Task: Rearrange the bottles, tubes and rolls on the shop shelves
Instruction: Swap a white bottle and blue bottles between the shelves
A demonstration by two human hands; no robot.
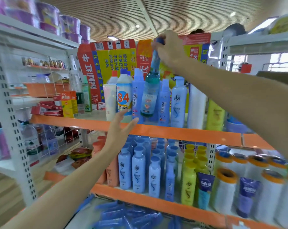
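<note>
My right hand [168, 47] grips the blue cap end of a tall blue-green bottle [150, 93], which hangs tilted just above the orange-edged middle shelf [181, 132]. Around it stand a white "84" disinfectant bottle [123, 98], a pale tube [110, 103], two slim blue bottles [137, 95] and a light blue shampoo bottle [178, 103]. My left hand [121, 128] is open with fingers spread, reaching up in front of the shelf edge below the "84" bottle and holding nothing.
A lower shelf carries several blue bottles [138, 169], yellow bottles [188, 184], orange bottles [112, 172], tubes [205, 189] and white rolls [225, 192]. A white roll [196, 106] and yellow bottle [215, 116] stand right on the middle shelf. Red Bull cartons [107, 63] back it. Boxes [69, 104] sit left.
</note>
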